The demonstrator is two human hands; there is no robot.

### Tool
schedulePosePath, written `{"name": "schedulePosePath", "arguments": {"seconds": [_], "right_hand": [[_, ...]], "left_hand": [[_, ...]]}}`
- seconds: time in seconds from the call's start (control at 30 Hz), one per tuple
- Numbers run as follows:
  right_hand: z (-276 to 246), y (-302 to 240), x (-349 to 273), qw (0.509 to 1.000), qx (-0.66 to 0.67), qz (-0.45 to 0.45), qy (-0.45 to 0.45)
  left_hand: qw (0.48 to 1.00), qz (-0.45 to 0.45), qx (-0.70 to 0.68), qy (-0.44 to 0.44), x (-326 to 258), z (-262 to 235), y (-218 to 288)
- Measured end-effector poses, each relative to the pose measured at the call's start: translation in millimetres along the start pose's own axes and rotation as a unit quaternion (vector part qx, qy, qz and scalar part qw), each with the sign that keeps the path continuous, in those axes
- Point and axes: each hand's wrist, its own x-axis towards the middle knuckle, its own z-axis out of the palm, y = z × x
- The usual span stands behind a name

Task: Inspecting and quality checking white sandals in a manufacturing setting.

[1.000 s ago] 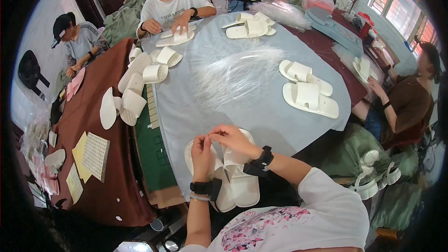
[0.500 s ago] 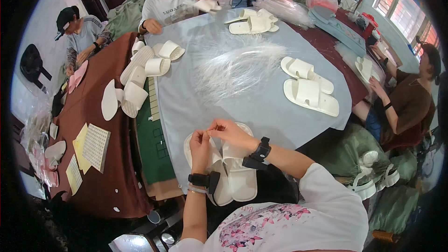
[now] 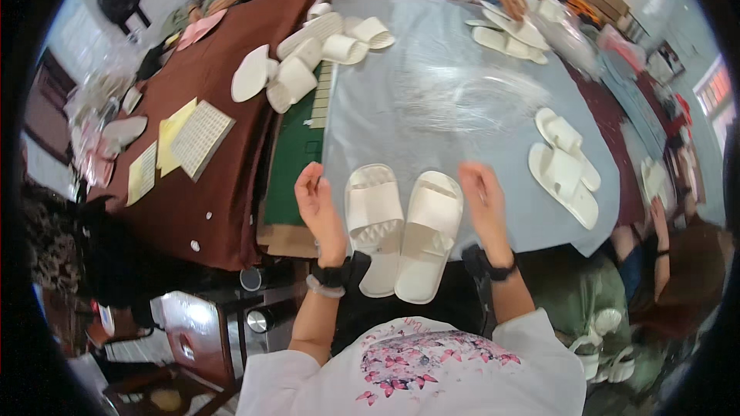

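A pair of white slide slippers lies side by side on the near edge of the grey-covered table, toes pointing away from me. My left hand (image 3: 321, 212) is raised just left of the left slipper (image 3: 375, 204), its fingers loosely bent and apart with nothing seen in them. On the other side, my right hand (image 3: 486, 204) stands beside the right slipper (image 3: 433, 216). Its fingers are stretched out, slightly smeared by motion, and no object shows in them. Neither hand appears to touch the slippers. Both wrists wear black bands.
Clear plastic film (image 3: 470, 96) lies mid-table on the grey cloth (image 3: 362, 127). More white slippers (image 3: 566, 177) sit at the right, and a pile (image 3: 308, 54) at the left by the brown cloth (image 3: 239, 208). Across the table, a co-worker's hand (image 3: 509, 0) touches other slippers.
My hands have parted from their pinch above the slippers and now flank the pair. My view has turned to the left. The far co-worker's hand now reaches the slippers at the back.
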Motion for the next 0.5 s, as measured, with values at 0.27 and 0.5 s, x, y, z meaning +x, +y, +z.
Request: {"name": "schedulePosePath", "arguments": {"seconds": [0.27, 0.5], "right_hand": [[26.9, 1.9, -85.2, 0.919, -0.180, -0.097, -0.338], [45.8, 20.3, -71.4, 0.924, -0.253, -0.041, -0.284]], "left_hand": [[0.879, -0.047, 0.418, -0.225, -58.1, -61.8, -6.5], [0.854, -0.027, 0.455, -0.250, -97.4, -47.8, 8.5]]}}
